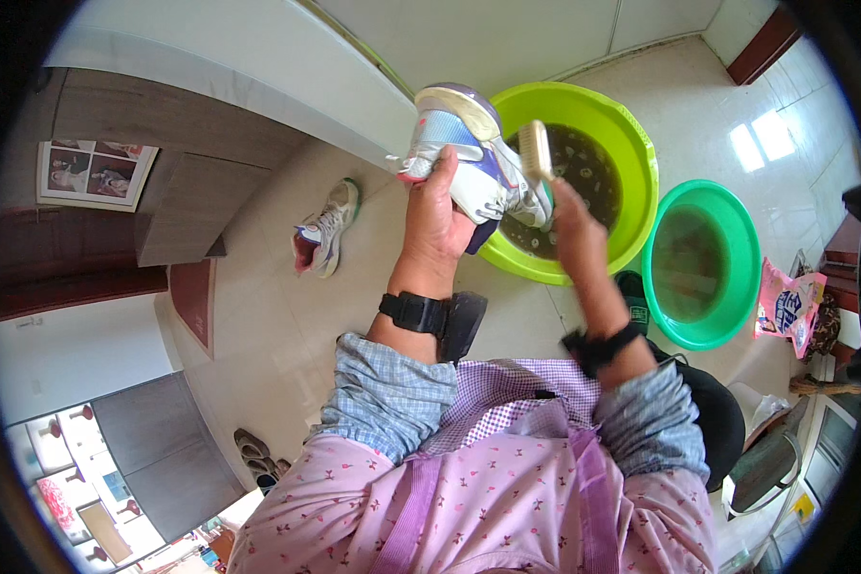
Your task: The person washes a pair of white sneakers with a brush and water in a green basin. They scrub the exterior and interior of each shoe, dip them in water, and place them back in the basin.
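Gripped in my left hand [438, 208] is a white, blue and purple sneaker [481, 165], held on its side over the left edge of a lime-green plastic basin [635, 186]. Dark, foamy water fills part of that basin. My right hand [581, 233] is closed around a pale scrub brush [536, 151], somewhat blurred, with its bristles close to the sneaker; whether they touch is unclear. The sneaker's toe points up toward the wall. A similar sneaker [328, 226] lies on the tiled floor to the left.
A green basin [750, 265] of cloudy water stands right of the lime-green one. Beside it lies a pink printed bag [789, 308]. Wall panels rise ahead. Several shoes [255, 452] sit at lower left, and a dark shoe [631, 294] shows near my right forearm.
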A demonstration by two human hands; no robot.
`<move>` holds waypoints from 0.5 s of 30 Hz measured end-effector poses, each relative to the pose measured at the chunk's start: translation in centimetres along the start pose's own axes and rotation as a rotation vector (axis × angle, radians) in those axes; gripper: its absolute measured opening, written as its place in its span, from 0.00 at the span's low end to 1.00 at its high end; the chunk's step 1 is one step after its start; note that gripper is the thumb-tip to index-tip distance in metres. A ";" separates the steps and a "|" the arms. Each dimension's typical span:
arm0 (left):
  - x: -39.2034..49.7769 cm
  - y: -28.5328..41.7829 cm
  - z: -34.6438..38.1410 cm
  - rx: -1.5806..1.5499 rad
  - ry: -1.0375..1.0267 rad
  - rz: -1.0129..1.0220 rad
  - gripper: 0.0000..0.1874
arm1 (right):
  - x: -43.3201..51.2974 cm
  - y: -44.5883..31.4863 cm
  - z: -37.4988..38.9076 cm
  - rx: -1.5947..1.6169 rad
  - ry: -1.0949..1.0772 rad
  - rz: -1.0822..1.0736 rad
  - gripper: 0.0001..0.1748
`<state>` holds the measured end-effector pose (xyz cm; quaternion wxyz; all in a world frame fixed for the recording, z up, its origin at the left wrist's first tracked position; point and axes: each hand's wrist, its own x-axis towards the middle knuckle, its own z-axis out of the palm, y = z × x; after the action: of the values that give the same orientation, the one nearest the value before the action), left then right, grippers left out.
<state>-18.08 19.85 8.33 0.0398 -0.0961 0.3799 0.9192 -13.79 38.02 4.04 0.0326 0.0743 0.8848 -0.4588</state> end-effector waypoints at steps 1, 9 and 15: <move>-0.2 0.0 0.0 0.027 0.004 0.009 0.27 | 1.0 0.6 -0.8 -0.138 -0.018 0.057 0.21; -0.1 1.6 0.2 -0.211 0.035 -0.099 0.31 | 1.7 10.8 -0.2 0.330 0.109 0.031 0.33; -0.8 2.2 0.6 -0.240 0.093 -0.132 0.33 | 1.1 5.9 -2.8 0.232 0.057 -0.067 0.38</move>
<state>-17.65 18.74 10.43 0.0708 -0.1674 0.2616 0.9479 -13.91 43.72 0.77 -0.0168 0.0608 0.8284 -0.5566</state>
